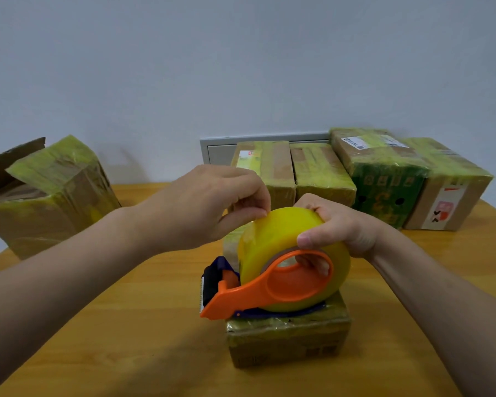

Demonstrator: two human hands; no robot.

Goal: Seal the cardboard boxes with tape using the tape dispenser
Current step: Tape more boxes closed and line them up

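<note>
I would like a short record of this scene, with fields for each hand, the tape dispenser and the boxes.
left hand: pinches at the top of the tape roll
right hand: grips the tape roll, fingers through its core
tape dispenser: orange, rests on the small box
small box: taped, on the wooden table
back boxes: four in a row, taped
left box: taped, far left

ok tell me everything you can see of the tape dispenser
The tape dispenser has an orange plastic frame with a ring-shaped opening, a dark blue base and a black toothed cutter pointing left. It carries a fat roll of yellowish clear tape and stands on a small taped cardboard box on the wooden table. The right hand grips the roll, fingers through its core; the left hand pinches at the roll's top.
</note>
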